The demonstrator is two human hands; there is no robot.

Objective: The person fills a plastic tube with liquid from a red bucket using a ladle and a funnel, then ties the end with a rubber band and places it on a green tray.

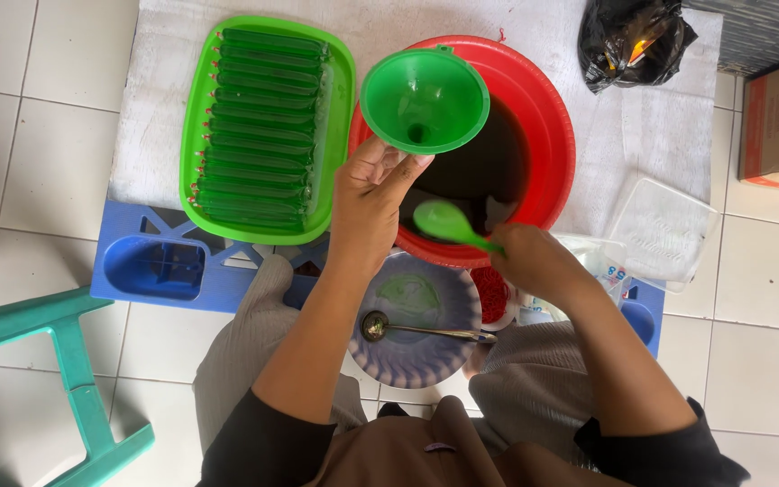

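Funnel in my left hand, ladle in my right, both over the red basin.

My left hand (pixel 367 203) is closed around the spout of a green plastic funnel (pixel 424 99), fingers pinching it from below, holding it mouth-up above the near-left part of a round red plastic basin (pixel 547 117) filled with dark liquid. My right hand (pixel 534 261) grips the handle of a light green plastic ladle (pixel 444 221); its bowl sits over the basin's near rim, just right of the funnel spout. Left of the basin, touching it, a green rectangular plastic tray (pixel 340 90) carries a row of long narrow filled green packets (pixel 259 126). Both rest on a white board (pixel 624 135) over a blue plastic crate (pixel 151 266). In my lap lies a patterned round plate (pixel 448 298) with a metal spoon (pixel 407 330) across it.
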